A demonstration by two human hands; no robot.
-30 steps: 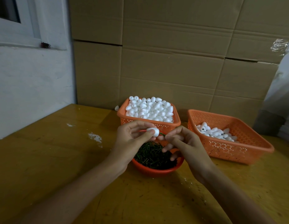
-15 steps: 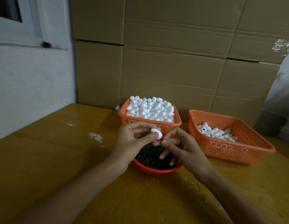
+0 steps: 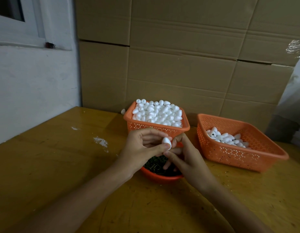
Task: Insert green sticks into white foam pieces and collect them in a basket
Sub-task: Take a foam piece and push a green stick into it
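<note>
My left hand point(image 3: 142, 145) pinches a white egg-shaped foam piece point(image 3: 166, 142) between thumb and fingers above a red bowl point(image 3: 161, 177) of green sticks point(image 3: 156, 164). My right hand point(image 3: 186, 157) is pressed against the foam piece from the right with its fingers curled at it; any stick in them is hidden. An orange basket point(image 3: 156, 127) heaped with plain foam pieces point(image 3: 157, 112) stands just behind the hands. A second orange basket point(image 3: 238, 153) to the right holds a small pile of foam pieces point(image 3: 228, 137), some showing green ends.
Everything sits on a yellow wooden table point(image 3: 62, 157) with white paint marks point(image 3: 100, 142). Cardboard boxes point(image 3: 179, 64) form a wall behind the baskets, and a white wall is at the left. One loose foam piece point(image 3: 123, 111) lies behind the full basket.
My right hand has closed in on the foam piece, and the green stick end seen one second ago is no longer visible. The left hand has turned the foam piece slightly.
</note>
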